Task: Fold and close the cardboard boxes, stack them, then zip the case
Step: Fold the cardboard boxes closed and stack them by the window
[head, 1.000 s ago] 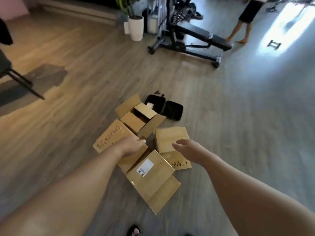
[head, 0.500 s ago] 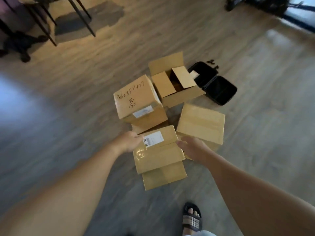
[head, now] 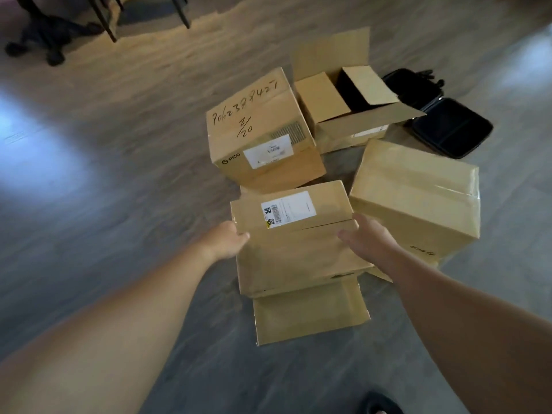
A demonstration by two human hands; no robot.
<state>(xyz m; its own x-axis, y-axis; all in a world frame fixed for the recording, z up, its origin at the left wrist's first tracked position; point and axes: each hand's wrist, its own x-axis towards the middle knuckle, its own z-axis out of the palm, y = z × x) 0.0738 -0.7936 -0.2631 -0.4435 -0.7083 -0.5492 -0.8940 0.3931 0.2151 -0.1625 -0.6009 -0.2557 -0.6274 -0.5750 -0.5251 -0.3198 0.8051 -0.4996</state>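
Observation:
Several cardboard boxes sit on the floor. The nearest box (head: pixel 298 249) carries a barcode label, and one flap lies flat on the floor toward me. My left hand (head: pixel 230 240) touches its left edge, fingers relaxed. My right hand (head: pixel 367 237) lies on its right top edge with straight fingers. Behind it stands a closed box with handwritten numbers (head: pixel 260 130). A taped closed box (head: pixel 418 198) sits to the right. At the back is an open box (head: pixel 349 106) with raised flaps. A black case (head: pixel 448 130) lies unzipped and open at the far right.
Black chair or table legs (head: pixel 101 13) stand at the far left on the wooden floor. My sandalled foot (head: pixel 382 404) shows at the bottom edge, near the labelled box's flap.
The view has dropped closer to the boxes. Both hands have come down from above the pile onto the two sides of the labelled box.

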